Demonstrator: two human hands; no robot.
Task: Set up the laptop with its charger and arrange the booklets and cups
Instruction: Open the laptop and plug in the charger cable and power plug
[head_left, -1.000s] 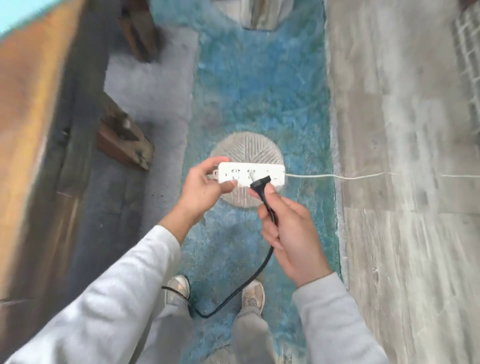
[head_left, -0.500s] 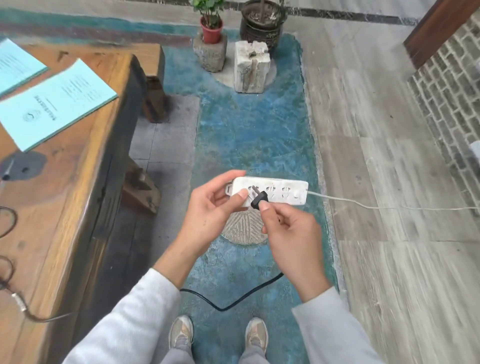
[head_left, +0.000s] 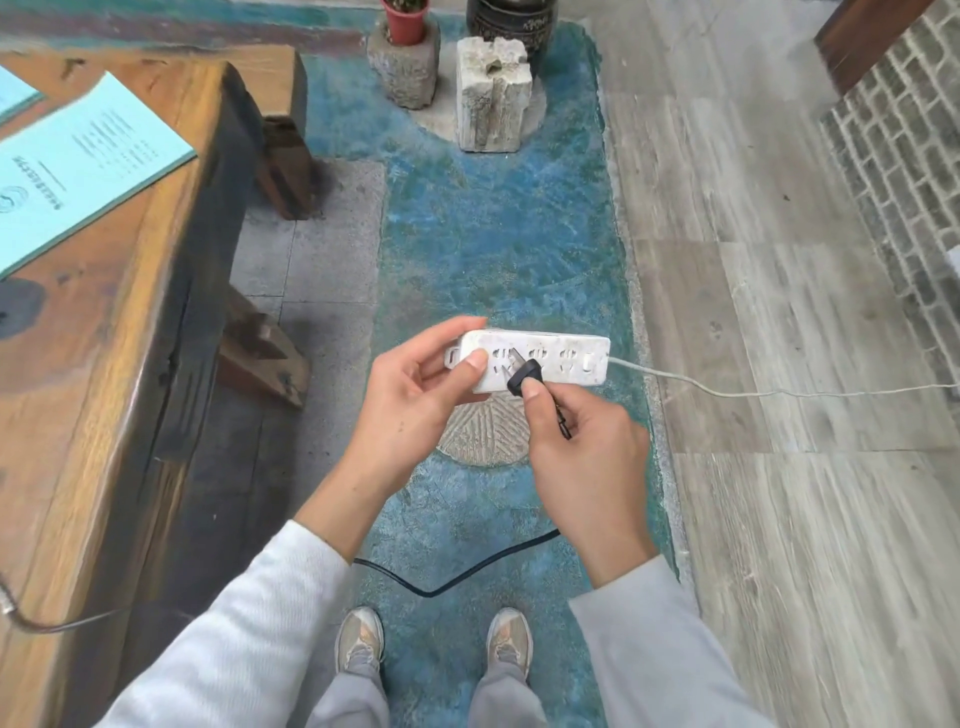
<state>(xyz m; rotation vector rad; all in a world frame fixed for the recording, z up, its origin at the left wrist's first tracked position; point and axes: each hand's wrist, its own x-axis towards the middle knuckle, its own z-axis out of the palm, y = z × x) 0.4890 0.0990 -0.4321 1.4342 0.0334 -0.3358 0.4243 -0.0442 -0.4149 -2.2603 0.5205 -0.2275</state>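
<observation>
We take the white power strip (head_left: 537, 364) as our landmark. The left hand (head_left: 415, 400) closes around the strip's left end, thumb on its face, holding it in the air above the blue floor band (head_left: 493, 234). The right hand (head_left: 582, 457) pinches the black charger plug (head_left: 524, 382) against the strip's middle sockets, its black cable (head_left: 457, 571) trailing below the strip (prongs appear only partly seated). The blue booklet (head_left: 78, 166) lies on the wooden table (head_left: 130, 364), far left of the strip. In our judgement, angled prongs may jam or miss, since the strip has no firm support.
</observation>
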